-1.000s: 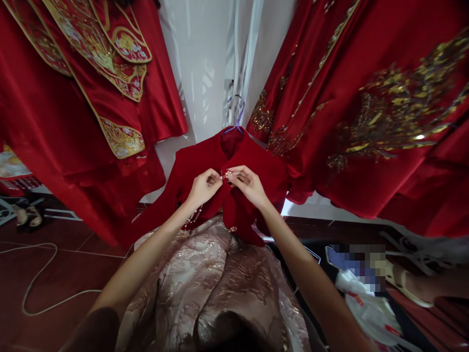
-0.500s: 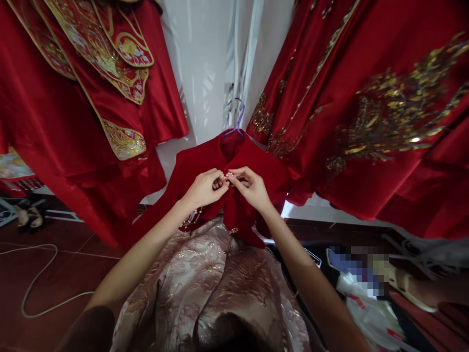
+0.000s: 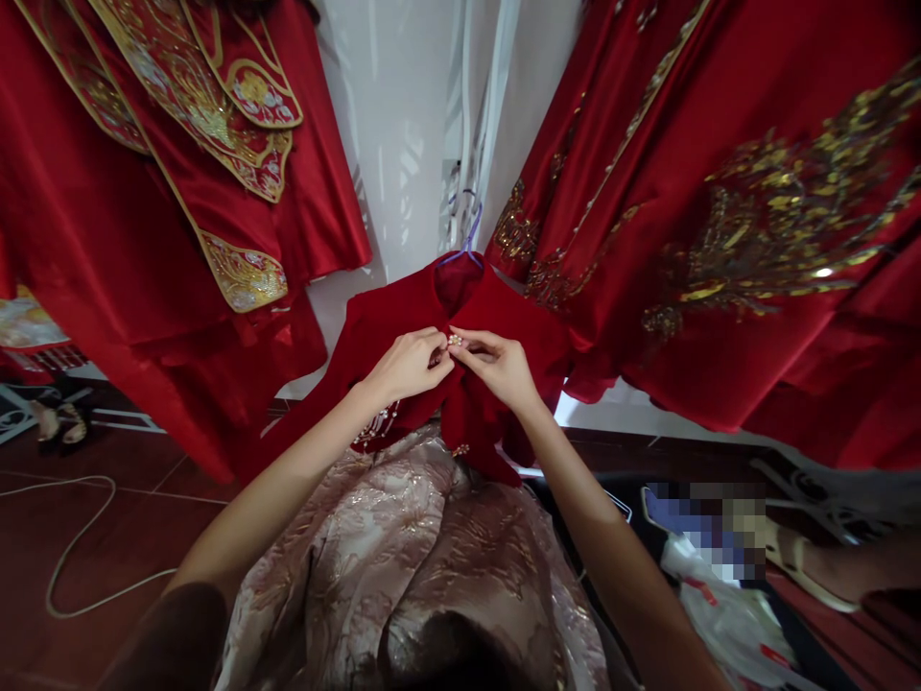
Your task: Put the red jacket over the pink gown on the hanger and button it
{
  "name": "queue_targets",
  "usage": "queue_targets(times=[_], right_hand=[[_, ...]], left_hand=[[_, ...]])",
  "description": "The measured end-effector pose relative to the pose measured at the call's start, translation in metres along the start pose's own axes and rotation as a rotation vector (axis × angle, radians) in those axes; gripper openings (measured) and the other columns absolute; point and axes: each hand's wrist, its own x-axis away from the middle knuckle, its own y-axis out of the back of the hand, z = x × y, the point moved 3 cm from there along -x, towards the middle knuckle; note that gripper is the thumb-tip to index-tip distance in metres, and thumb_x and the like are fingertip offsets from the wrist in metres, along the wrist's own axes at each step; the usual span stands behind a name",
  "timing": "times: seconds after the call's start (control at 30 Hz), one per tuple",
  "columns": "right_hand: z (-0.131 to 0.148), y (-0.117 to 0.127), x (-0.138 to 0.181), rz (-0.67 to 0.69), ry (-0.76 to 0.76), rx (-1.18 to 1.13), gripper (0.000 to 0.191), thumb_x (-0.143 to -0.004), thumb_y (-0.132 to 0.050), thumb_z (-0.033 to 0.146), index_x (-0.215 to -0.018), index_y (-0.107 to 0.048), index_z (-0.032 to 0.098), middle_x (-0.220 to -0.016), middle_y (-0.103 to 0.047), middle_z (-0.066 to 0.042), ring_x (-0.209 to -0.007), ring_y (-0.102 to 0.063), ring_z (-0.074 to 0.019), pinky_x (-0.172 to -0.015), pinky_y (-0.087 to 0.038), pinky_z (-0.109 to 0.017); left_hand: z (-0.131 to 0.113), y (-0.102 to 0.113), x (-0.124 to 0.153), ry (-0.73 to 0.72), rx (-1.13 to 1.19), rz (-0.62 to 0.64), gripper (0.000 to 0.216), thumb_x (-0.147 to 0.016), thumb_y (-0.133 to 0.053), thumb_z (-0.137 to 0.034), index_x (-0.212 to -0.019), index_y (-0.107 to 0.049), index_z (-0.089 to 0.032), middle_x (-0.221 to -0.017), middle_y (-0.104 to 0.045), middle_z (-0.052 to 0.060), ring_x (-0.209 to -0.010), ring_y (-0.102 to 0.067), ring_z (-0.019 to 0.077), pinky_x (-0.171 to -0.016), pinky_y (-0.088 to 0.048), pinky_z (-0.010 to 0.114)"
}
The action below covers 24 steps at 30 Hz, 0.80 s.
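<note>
On the red jacket (image 3: 392, 309), a beaded flower clasp (image 3: 456, 340) is pinched by fingers of left hand (image 3: 414, 364) and right hand (image 3: 499, 367); its closure is apparently being worked, careful alignment being needed next.

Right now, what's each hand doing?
Left hand: closed, at the red jacket; anything held is hidden.
Right hand: pinching the beaded flower ornament.

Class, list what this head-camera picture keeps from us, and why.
Head view:
Anything pinched by the left hand beside the beaded ornament: hidden by fingers.
Embroidered red garment, left: top cut off by upper edge.
Pixelated patch: contents blurred.
Pale shoe: wearer cut off by right edge.
</note>
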Motion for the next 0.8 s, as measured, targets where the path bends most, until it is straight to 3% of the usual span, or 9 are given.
queue_targets(times=[0.17,0.27,0.43,0.5,0.57,0.63,0.7,0.8], right_hand=[[-0.001,-0.001,-0.002,0.028,0.019,0.034,0.037,-0.076,-0.066,0.035,-0.11,-0.066,0.023,-0.101,-0.066,-0.005,-0.088,-0.063,-0.0186,-0.082,-0.055,-0.034],[-0.004,-0.006,0.002,0.005,0.042,0.088,0.037,-0.081,-0.059,0.034,-0.116,-0.06,0.024,-0.105,-0.061,-0.007,-0.092,-0.061,-0.0183,-0.08,-0.054,-0.033],[-0.021,-0.019,0.029,-0.101,0.032,0.239,0.065,-0.074,-0.06,0.026,-0.133,-0.033,0.021,-0.112,-0.053,-0.01,-0.089,-0.058,-0.0173,-0.073,-0.053,-0.031],[-0.031,-0.019,0.043,-0.109,-0.058,0.349,0.073,-0.067,-0.065,0.026,-0.131,-0.032,0.019,-0.105,-0.055,-0.009,-0.078,-0.058,-0.0164,-0.064,-0.051,-0.029],[-0.041,-0.015,0.054,-0.028,-0.167,0.461,0.058,-0.063,-0.065,0.025,-0.117,-0.046,0.019,-0.092,-0.059,-0.005,-0.07,-0.057,-0.0156,-0.061,-0.048,-0.028],[-0.048,-0.005,0.06,0.047,-0.26,0.534,0.03,-0.065,-0.06,0.024,-0.095,-0.057,0.02,-0.076,-0.061,-0.001,-0.065,-0.056,-0.0153,-0.062,-0.044,-0.026],[-0.051,0.01,0.059,0.037,-0.325,0.508,0.01,-0.069,-0.054,0.026,-0.075,-0.059,0.02,-0.066,-0.06,0.0,-0.063,-0.056,-0.0152,-0.063,-0.042,-0.026],[-0.05,0.032,0.054,-0.062,-0.412,0.203,0.016,-0.071,-0.05,0.033,-0.066,-0.057,0.02,-0.064,-0.06,0.0,-0.062,-0.055,-0.015,-0.062,-0.041,-0.025]], left_hand=[[0.002,-0.006,-0.004,-0.03,0.034,-0.007,0.013,-0.085,-0.047,-0.02,-0.075,-0.054,-0.017,-0.076,-0.056,0.003,-0.067,-0.052,0.0143,-0.063,-0.041,0.028],[0.007,-0.015,-0.003,0.032,0.078,-0.036,0.011,-0.086,-0.046,-0.021,-0.078,-0.054,-0.018,-0.078,-0.055,0.003,-0.067,-0.053,0.0137,-0.063,-0.042,0.027],[0.013,-0.027,0.014,0.154,0.246,-0.099,0.014,-0.087,-0.045,-0.019,-0.093,-0.057,-0.02,-0.093,-0.058,0.003,-0.078,-0.057,0.012,-0.07,-0.046,0.024],[0.014,-0.029,0.025,0.188,0.282,-0.116,0.015,-0.088,-0.044,-0.02,-0.094,-0.058,-0.02,-0.095,-0.058,0.003,-0.078,-0.057,0.0112,-0.071,-0.047,0.023],[0.015,-0.03,0.037,0.222,0.297,-0.137,0.016,-0.088,-0.044,-0.021,-0.092,-0.06,-0.02,-0.093,-0.059,0.003,-0.078,-0.057,0.011,-0.07,-0.047,0.023],[0.016,-0.032,0.048,0.248,0.316,-0.142,0.017,-0.089,-0.044,-0.022,-0.091,-0.061,-0.02,-0.091,-0.059,0.003,-0.079,-0.057,0.0111,-0.071,-0.048,0.023],[0.017,-0.036,0.055,0.256,0.346,-0.117,0.018,-0.089,-0.044,-0.022,-0.091,-0.062,-0.02,-0.09,-0.06,0.003,-0.08,-0.058,0.0112,-0.071,-0.048,0.022],[0.02,-0.041,0.06,0.258,0.39,-0.066,0.021,-0.089,-0.044,-0.023,-0.096,-0.064,-0.02,-0.093,-0.062,0.003,-0.08,-0.059,0.0113,-0.07,-0.049,0.022]])
